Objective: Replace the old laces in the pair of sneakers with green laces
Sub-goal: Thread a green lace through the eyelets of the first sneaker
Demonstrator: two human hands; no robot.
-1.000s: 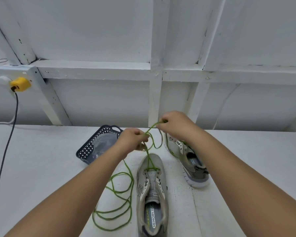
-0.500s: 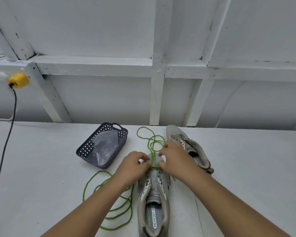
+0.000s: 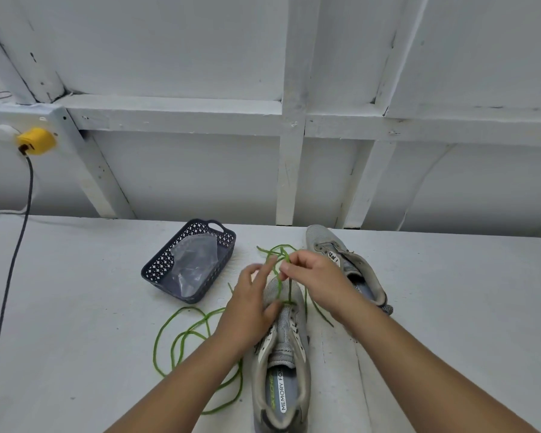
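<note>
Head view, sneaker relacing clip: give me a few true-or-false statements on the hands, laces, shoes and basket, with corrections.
1. The right hand pinches the green lace above the near sneaker. True.
2. The left hand grips the far sneaker. False: it rests on the near sneaker, fingers extended.
3. The dark basket holds a clear plastic bag. True.
4. The near sneaker is laced to the top. False: green lace shows only at its lowest eyelets.
5. Lace slack loops on the table left of the near sneaker. True.
</note>
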